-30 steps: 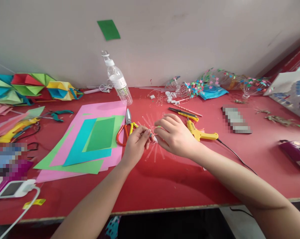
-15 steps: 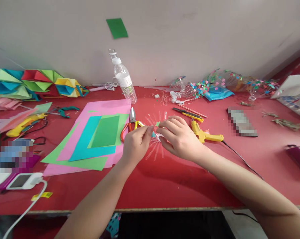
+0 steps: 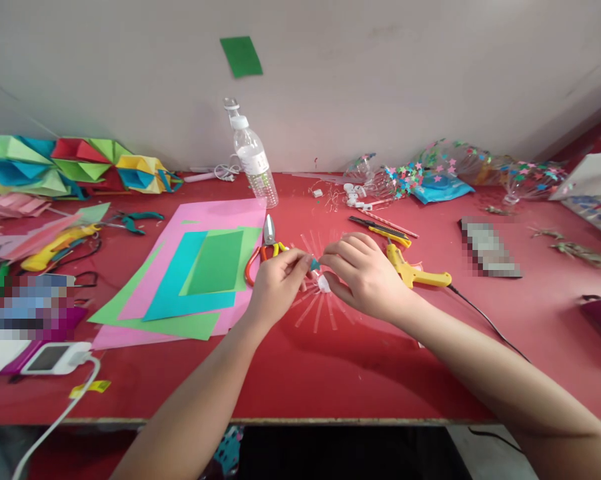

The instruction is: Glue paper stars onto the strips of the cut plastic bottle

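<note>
Between my hands, low over the table, is a clear plastic piece (image 3: 323,285), seemingly cut from a bottle, with thin strips fanning out around its middle. My left hand (image 3: 282,279) is closed, thumb and forefinger pinching a small teal piece (image 3: 314,265) just above it. From the other side my right hand (image 3: 363,275) curls in, its fingertips meeting at the same teal piece. The fingers partly cover both the teal piece and the plastic. Pliers (image 3: 267,241) with red and yellow handles lie beside my left hand. A yellow glue gun (image 3: 414,273) rests right of my right hand.
Coloured paper sheets (image 3: 173,280) lie on the left. A plastic bottle (image 3: 254,163) stands by the wall. Utility knives (image 3: 380,230) and a phone (image 3: 490,247) are on the right. Star-decorated plastic pieces (image 3: 400,179) sit at the back. A black cord (image 3: 490,327) trails from the glue gun.
The view has shifted slightly. The teal piece now sits between both hands' fingertips, and a green star seen there before is out of sight. More of the plastic piece's middle shows.
</note>
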A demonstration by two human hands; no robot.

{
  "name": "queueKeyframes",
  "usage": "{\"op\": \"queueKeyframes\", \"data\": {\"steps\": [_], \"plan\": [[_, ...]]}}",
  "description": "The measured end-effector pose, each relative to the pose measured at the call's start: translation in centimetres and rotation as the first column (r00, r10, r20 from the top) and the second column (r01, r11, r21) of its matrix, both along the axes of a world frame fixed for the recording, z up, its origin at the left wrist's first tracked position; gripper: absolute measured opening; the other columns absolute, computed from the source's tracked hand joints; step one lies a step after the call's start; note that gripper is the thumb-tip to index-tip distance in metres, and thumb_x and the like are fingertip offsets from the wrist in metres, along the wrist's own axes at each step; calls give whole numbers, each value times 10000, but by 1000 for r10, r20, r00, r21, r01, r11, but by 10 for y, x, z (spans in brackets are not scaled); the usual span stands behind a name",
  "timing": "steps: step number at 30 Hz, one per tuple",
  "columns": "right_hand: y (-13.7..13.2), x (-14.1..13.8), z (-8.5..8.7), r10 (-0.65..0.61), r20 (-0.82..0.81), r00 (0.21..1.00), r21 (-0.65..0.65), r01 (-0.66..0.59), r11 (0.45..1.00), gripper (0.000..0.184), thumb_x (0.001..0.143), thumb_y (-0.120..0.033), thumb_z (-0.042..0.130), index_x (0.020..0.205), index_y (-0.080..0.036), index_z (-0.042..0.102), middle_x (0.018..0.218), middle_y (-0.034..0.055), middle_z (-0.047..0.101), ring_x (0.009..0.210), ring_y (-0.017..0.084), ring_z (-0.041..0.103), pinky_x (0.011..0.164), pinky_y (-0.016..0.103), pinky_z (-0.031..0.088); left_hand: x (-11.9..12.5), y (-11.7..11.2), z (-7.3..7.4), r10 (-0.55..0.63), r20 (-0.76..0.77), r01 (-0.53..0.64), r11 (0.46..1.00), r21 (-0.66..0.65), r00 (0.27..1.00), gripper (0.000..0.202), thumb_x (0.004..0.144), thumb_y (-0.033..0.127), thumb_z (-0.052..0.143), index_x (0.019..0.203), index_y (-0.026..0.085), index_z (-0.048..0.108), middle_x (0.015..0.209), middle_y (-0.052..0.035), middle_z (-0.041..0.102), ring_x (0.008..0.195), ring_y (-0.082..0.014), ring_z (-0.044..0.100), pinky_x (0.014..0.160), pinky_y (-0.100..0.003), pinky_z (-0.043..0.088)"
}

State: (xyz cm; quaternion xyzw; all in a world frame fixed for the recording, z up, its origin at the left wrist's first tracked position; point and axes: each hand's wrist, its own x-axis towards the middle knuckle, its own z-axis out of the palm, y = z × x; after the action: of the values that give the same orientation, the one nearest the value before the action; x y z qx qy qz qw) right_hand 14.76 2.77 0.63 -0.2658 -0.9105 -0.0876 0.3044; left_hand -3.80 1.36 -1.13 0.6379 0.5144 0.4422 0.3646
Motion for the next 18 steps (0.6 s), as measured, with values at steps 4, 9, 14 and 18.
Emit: {"op": "queueKeyframes", "data": {"steps": [4,9,14,18], "plan": [[0,0,0,-8,11,1000,-23,8,1000,177,936,-194,439,932,-169,614,900,91,659,859,214,536,830,368,420,0,-2,1,16,-54,-14,999,30,998,223,891,337,544,747,180,607,546,37,567,467,-98,531,491,-205,417],[0,2,4,-16,-26,1000,-13,16,1000,169,929,-175,454,944,-163,622,931,88,675,853,211,538,832,358,426,-4,-4,4,55,-106,-45,995,92,993,273,898,341,517,696,176,596,572,19,587,462,-92,484,473,-218,382],[1,5,6,-32,-56,998,-62,28,998,180,924,-174,467,989,-146,633,964,93,680,861,214,564,804,357,446,-10,-4,6,144,-188,-111,979,173,972,310,916,333,480,679,177,605,545,21,560,470,-96,468,489,-228,373],[1,7,8,-4,-53,999,-113,-2,994,186,920,-177,482,1015,-126,634,980,107,681,894,222,595,803,360,469,-11,-2,7,198,-178,-156,961,228,964,303,924,311,469,687,182,607,536,29,517,477,-98,458,494,-234,369]]}}
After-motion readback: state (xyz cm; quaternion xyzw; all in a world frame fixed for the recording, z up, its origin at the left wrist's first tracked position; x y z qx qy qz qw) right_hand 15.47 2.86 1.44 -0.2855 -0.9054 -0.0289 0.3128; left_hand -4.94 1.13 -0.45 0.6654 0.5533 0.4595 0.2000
